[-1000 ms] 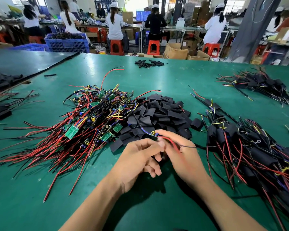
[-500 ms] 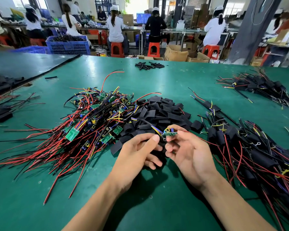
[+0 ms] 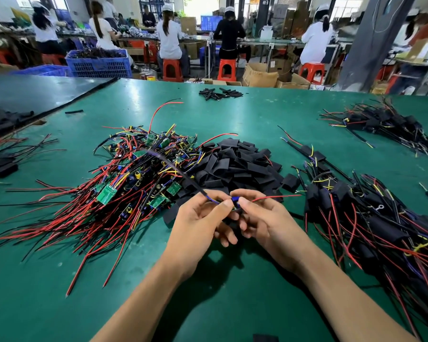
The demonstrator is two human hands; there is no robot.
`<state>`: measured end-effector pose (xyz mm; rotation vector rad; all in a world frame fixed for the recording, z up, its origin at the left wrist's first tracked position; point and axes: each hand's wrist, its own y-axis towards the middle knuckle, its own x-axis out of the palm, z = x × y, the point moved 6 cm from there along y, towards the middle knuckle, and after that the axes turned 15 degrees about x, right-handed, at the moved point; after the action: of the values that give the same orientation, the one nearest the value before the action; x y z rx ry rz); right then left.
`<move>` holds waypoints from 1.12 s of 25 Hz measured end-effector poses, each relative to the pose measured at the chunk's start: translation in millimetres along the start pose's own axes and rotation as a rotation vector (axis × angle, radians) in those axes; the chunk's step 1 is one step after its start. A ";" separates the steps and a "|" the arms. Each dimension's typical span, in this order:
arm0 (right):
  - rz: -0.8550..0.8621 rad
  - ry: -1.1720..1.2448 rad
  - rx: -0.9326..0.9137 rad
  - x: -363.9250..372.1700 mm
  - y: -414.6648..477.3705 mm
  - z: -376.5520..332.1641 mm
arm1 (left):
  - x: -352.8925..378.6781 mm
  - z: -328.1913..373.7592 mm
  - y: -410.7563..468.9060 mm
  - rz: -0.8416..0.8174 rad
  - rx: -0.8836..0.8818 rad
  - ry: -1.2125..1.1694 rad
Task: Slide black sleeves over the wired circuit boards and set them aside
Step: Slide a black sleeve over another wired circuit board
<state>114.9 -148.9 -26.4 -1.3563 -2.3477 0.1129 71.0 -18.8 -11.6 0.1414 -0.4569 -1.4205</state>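
Just in front of the heap of black sleeves (image 3: pixel 240 166), the wired circuit board (image 3: pixel 234 200) is mostly hidden by fingertips, showing a small blue part, blue and yellow leads and a thin red wire running right. The left hand (image 3: pixel 200 223) pinches the leads between thumb and forefinger, and the right hand (image 3: pixel 267 220) pinches the board likewise, other fingers loosely curled. The sleeves are flat matte tubes; left of that heap tangle bare green boards (image 3: pixel 124 186) with glossy wires, right of it sleeved ones (image 3: pixel 371 218).
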 end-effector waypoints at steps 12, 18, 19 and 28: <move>0.076 -0.853 -0.023 4.9 -2.2 -3.7 | -24.0 -14.7 1.1 0.233 0.002 0.116; -0.406 -1.046 0.190 29.9 -29.4 -7.3 | -19.1 -12.8 0.7 0.175 -0.017 0.164; -0.491 -1.140 0.232 36.4 -37.7 -6.9 | -19.0 -12.7 0.6 0.178 -0.018 0.168; -0.622 -1.772 0.329 56.9 -77.2 11.8 | -16.2 -17.0 1.4 0.160 -0.053 0.167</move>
<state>23.2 -139.4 2.3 0.0113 -3.4891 2.0535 77.5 -5.8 -30.0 0.1759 -0.2860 -1.2512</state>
